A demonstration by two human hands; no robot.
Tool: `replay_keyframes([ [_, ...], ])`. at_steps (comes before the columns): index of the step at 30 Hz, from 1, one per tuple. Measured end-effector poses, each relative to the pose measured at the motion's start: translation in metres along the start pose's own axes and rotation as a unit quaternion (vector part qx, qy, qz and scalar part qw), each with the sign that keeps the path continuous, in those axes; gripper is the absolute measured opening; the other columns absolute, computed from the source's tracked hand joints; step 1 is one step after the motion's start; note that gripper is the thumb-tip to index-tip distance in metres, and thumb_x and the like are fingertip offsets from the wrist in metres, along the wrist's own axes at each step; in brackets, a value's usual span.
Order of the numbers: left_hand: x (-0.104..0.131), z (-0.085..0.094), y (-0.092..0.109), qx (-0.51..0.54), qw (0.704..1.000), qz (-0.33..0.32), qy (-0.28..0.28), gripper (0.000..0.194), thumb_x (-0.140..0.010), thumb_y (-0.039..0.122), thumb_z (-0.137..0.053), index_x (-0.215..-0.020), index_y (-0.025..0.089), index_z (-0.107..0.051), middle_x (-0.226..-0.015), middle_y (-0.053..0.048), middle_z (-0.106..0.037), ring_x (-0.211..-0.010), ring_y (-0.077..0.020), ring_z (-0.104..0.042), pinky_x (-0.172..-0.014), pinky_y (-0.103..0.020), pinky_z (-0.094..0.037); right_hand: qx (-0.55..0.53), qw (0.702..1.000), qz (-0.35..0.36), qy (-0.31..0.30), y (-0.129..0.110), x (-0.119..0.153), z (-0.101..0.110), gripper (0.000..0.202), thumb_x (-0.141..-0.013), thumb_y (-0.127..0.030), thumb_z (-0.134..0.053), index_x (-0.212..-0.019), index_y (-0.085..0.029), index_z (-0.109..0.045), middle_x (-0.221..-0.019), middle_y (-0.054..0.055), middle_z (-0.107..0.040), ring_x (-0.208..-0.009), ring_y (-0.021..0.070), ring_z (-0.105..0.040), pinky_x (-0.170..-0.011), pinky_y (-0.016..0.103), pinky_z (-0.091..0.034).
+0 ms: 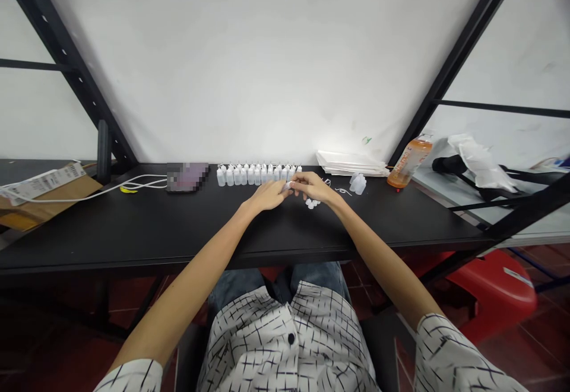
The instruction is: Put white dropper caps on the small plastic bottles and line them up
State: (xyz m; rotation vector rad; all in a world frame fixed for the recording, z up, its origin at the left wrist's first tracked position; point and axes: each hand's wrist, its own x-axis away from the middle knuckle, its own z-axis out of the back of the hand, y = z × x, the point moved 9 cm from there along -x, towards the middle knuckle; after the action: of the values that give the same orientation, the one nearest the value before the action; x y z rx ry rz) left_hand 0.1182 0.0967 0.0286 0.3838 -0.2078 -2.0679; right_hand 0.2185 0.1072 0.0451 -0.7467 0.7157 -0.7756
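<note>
My left hand [267,195] and my right hand [313,186] meet above the black table. Between their closed fingertips is what looks like a small white plastic bottle [288,186], mostly covered by the fingers. Just behind the hands stand rows of small white dropper bottles [250,176] with pointed tips, all upright. Several small white caps [311,204] lie on the table under my right hand, which hides part of the group. Thin white curled strips [342,191] lie to the right of that hand.
Against the wall lies a stack of white paper [351,164], with crumpled clear plastic [357,183] before it. A tilted orange drink bottle [409,161] stands at the right. On the left are a blurred-out phone-like item [187,177], a white cable [98,191] and a cardboard package [44,193].
</note>
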Motion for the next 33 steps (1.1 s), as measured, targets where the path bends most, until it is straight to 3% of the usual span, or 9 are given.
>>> replay_keyframes([
  [5,0.004,0.002,0.007,-0.051,0.999,0.005,0.015,0.035,-0.100,0.036,-0.037,-0.114,0.013,-0.060,-0.094,-0.013,-0.070,-0.088,-0.0290,-0.065,-0.075,-0.033,-0.045,0.002,1.000,-0.013,-0.008,0.006,-0.001,-0.003,0.043,-0.087,-0.053,-0.060,-0.065,-0.017,-0.055,-0.052,-0.001,-0.054,-0.039,0.0085,-0.047,-0.038,0.020,-0.037],
  [10,0.007,0.008,0.014,-0.099,0.994,0.005,0.045,0.037,-0.100,0.031,-0.036,-0.122,0.009,-0.056,-0.101,-0.019,-0.071,-0.090,-0.0317,-0.067,-0.077,-0.037,-0.046,-0.036,0.999,-0.027,0.010,0.008,-0.001,-0.005,0.060,-0.086,-0.068,-0.056,-0.053,-0.020,-0.041,-0.038,-0.005,-0.038,-0.034,0.0072,-0.038,-0.038,0.020,-0.030],
  [17,0.003,0.014,0.012,-0.016,0.999,0.015,0.048,0.036,-0.099,0.039,-0.038,-0.112,0.015,-0.062,-0.094,-0.013,-0.071,-0.090,-0.0302,-0.066,-0.076,-0.036,-0.046,0.020,0.997,0.020,0.066,-0.009,0.002,0.010,0.052,-0.088,-0.064,-0.056,-0.064,-0.018,-0.051,-0.047,-0.003,-0.049,-0.040,0.0082,-0.047,-0.041,0.019,-0.035],
  [24,0.003,0.012,0.009,0.041,0.998,0.018,0.039,0.029,-0.096,0.038,-0.046,-0.103,0.017,-0.064,-0.086,-0.009,-0.069,-0.083,-0.0275,-0.064,-0.072,-0.033,-0.045,0.018,0.999,0.021,0.029,-0.009,0.003,0.005,0.048,-0.088,-0.061,-0.058,-0.068,-0.018,-0.050,-0.050,-0.003,-0.052,-0.038,0.0076,-0.044,-0.040,0.019,-0.035],
  [33,0.006,0.009,0.011,-0.043,0.997,0.024,0.052,0.035,-0.096,0.031,-0.042,-0.118,0.011,-0.061,-0.098,-0.017,-0.071,-0.092,-0.0340,-0.066,-0.079,-0.040,-0.047,0.095,0.994,0.002,0.049,0.000,-0.001,0.000,0.061,-0.091,-0.069,-0.045,-0.055,-0.020,-0.040,-0.040,-0.004,-0.041,-0.038,0.0104,-0.048,-0.046,0.022,-0.034],
])
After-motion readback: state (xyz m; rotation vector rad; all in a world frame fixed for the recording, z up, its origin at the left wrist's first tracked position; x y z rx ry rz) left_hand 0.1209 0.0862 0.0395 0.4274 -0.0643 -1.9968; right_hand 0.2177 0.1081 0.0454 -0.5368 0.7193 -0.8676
